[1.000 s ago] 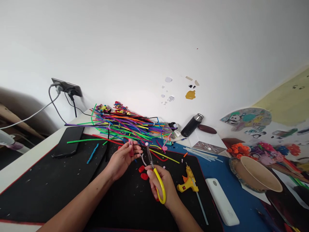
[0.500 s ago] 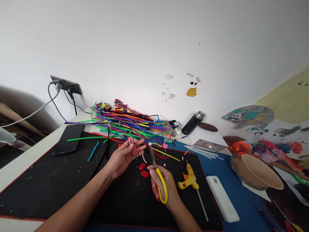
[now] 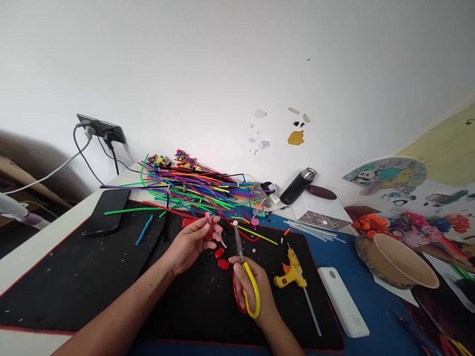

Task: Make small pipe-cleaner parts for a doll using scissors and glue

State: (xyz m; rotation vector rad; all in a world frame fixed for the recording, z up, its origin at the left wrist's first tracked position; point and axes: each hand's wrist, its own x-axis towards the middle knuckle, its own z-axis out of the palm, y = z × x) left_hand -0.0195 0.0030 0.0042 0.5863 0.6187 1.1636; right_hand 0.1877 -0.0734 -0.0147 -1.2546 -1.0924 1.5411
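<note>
In my left hand [image 3: 195,241] is a small pink translucent lighter [image 3: 208,223], held upright between thumb and fingers. My right hand [image 3: 256,287] grips scissors [image 3: 252,287] with one yellow and one red handle, the blades pointing up and away. A small pale pink piece [image 3: 235,223] sits at the tips of the blades. Below and between the hands, two red pieces [image 3: 221,259] lie on the black mat [image 3: 208,306]. A yellow glue gun [image 3: 291,273] with a clear stick rests right of my right hand.
Colourful pipe cleaners [image 3: 200,185] are piled along the wall. A black phone [image 3: 106,212] lies at the left. Toward the right are a dark flask [image 3: 298,186], a white power bank [image 3: 343,301] and a beige bowl [image 3: 406,262].
The lighter has turned more upright in my left hand, whose fingers are more curled. The scissors have shifted slightly to the right with my right hand.
</note>
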